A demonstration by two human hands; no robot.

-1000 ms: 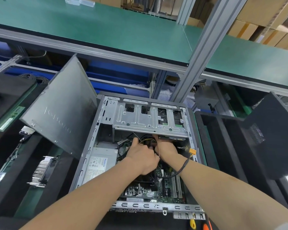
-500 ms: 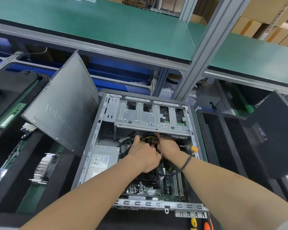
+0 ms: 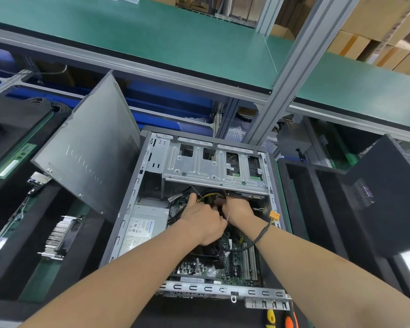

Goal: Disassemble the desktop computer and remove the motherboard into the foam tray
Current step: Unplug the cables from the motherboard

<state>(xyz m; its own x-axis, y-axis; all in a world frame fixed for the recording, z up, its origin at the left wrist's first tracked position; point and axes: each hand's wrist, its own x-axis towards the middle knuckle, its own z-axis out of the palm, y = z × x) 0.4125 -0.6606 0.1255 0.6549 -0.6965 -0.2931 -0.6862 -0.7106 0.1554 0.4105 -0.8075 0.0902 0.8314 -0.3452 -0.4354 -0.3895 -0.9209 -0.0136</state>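
Observation:
The open desktop case lies flat in front of me, with its green motherboard visible at the near end. A silver drive cage spans the far end and a grey power supply sits at the left. Both hands reach deep under the cage edge. My left hand has its fingers curled among a bundle of yellow and black cables. Close beside it, my right hand grips something at the same spot; its fingertips are hidden. A loose orange connector hangs by my right wrist.
The removed grey side panel leans at the left of the case. A finned heatsink lies in black foam further left. A black foam tray and a black panel stand at the right. Screwdriver handles poke in near the bottom edge.
Both hands stay at the same cable cluster under the drive cage, shifting only slightly. The camera has moved a little.

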